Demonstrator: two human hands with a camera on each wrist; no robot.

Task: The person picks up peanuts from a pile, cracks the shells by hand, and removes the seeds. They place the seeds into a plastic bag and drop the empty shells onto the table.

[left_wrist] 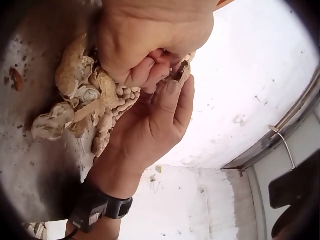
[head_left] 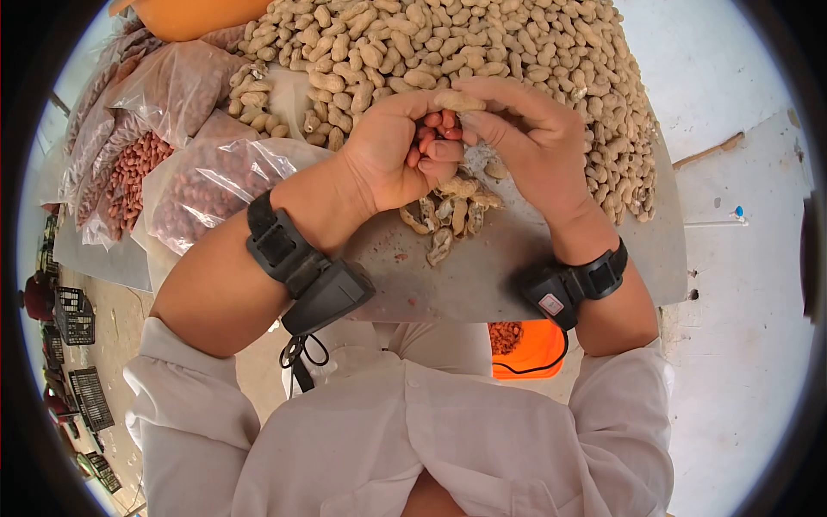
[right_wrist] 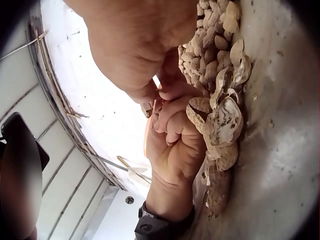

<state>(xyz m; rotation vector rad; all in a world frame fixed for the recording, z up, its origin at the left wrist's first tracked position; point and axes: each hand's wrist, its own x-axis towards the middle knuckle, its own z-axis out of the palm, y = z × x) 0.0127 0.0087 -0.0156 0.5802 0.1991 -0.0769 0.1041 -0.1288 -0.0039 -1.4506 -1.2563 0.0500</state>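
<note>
My left hand (head_left: 388, 155) curls around several red peanut kernels (head_left: 441, 129), which show in its palm. With thumb and fingers my right hand (head_left: 543, 142) pinches a peanut (head_left: 459, 101) right at the left fingertips. In the left wrist view the peanut's shell (left_wrist: 184, 70) is cracked open, with a dark hollow showing; the right hand (left_wrist: 155, 122) holds it there. Beneath both hands lies a small heap of broken shells (head_left: 455, 215), seen closer in the right wrist view as split shells (right_wrist: 225, 122).
A large pile of unshelled peanuts (head_left: 517, 52) covers the far part of the table (head_left: 379, 258). Clear bags of red kernels (head_left: 215, 185) stand at the left, with an orange basin (head_left: 194, 17) behind. An orange container (head_left: 538, 345) of reddish bits sits below the table's near edge.
</note>
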